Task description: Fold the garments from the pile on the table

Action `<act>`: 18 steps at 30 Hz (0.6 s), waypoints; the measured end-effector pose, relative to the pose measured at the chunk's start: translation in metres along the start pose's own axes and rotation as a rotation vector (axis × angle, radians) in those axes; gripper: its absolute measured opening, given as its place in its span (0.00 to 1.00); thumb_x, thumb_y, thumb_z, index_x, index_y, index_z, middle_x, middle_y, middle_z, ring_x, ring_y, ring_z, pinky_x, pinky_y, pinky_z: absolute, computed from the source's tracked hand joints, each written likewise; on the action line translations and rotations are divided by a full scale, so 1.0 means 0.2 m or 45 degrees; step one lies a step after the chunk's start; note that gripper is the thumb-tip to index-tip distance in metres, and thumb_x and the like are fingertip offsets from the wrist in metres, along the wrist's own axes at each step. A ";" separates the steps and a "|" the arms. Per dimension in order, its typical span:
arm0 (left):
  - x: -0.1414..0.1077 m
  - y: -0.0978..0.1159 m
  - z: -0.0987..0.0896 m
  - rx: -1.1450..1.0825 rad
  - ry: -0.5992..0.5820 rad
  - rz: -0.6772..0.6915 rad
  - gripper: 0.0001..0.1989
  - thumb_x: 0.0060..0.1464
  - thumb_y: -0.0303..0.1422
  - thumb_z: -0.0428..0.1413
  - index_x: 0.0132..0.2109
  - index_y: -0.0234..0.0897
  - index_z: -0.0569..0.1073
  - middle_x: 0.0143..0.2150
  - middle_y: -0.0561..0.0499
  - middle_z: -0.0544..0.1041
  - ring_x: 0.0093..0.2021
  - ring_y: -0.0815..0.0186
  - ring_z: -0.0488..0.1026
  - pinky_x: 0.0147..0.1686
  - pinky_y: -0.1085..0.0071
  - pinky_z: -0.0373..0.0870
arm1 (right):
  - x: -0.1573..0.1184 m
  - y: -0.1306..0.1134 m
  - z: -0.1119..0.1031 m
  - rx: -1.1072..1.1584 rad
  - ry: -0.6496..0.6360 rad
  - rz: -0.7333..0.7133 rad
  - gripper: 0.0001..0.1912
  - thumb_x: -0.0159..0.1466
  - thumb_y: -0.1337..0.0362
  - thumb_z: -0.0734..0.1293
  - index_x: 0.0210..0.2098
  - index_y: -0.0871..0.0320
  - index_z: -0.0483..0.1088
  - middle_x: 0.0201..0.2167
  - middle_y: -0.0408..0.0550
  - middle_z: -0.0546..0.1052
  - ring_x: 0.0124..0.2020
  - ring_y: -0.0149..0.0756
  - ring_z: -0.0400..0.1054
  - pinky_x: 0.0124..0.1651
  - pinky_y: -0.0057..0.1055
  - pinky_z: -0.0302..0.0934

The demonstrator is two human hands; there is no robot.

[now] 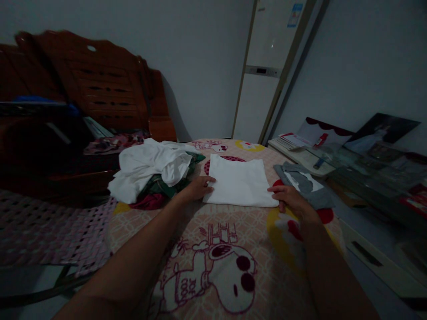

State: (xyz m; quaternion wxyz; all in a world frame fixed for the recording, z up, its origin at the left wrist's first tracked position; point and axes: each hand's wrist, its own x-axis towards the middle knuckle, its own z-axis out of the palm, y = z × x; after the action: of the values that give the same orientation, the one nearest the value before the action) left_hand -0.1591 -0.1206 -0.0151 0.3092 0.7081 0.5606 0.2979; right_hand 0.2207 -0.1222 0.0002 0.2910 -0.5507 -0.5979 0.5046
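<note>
A white cloth (238, 181), folded into a flat rectangle, lies on the round table with its patterned pink cover (213, 218). My left hand (198, 187) rests at its left edge, fingers apart and touching the fabric. At the right edge, near the lower corner, my right hand (287, 196) touches the cloth with fingers spread. Left of the folded cloth is a loose heap with a white garment (150, 164) on top, and green and dark red fabric under it. A folded grey garment (305, 184) with a white print lies just beyond my right hand.
A carved wooden bench (106, 84) stands at the back left, with a woven pink seat (56, 226) nearer. Behind the table is a tall white cabinet-like unit (260, 89). On the right, a glass-topped stand (373, 169) holds papers and a photo.
</note>
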 end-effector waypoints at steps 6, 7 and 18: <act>0.00 0.00 -0.01 0.113 -0.051 -0.023 0.23 0.45 0.33 0.61 0.50 0.32 0.79 0.29 0.51 0.72 0.31 0.65 0.69 0.36 0.71 0.65 | 0.01 0.02 0.01 -0.057 -0.051 0.067 0.24 0.50 0.60 0.69 0.45 0.64 0.74 0.08 0.39 0.67 0.09 0.31 0.61 0.14 0.22 0.50; 0.00 0.00 -0.01 0.138 -0.055 -0.032 0.23 0.45 0.33 0.60 0.51 0.32 0.78 0.30 0.50 0.73 0.32 0.64 0.70 0.36 0.71 0.65 | 0.01 0.03 0.01 -0.060 -0.050 0.064 0.24 0.50 0.60 0.69 0.45 0.64 0.74 0.08 0.39 0.67 0.09 0.31 0.60 0.14 0.22 0.50; 0.02 0.10 0.12 0.519 0.335 0.322 0.25 0.61 0.37 0.52 0.62 0.34 0.67 0.63 0.38 0.67 0.62 0.53 0.66 0.62 0.58 0.61 | 0.08 -0.07 0.13 -0.911 0.627 -0.587 0.20 0.65 0.59 0.59 0.48 0.60 0.76 0.46 0.58 0.79 0.48 0.46 0.73 0.54 0.40 0.65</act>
State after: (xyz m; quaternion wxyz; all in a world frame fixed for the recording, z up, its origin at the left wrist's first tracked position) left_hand -0.1271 -0.1236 -0.0143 0.0451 0.7753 0.5516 0.3044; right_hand 0.1889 -0.1131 0.0026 0.3204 -0.5724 -0.7534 0.0446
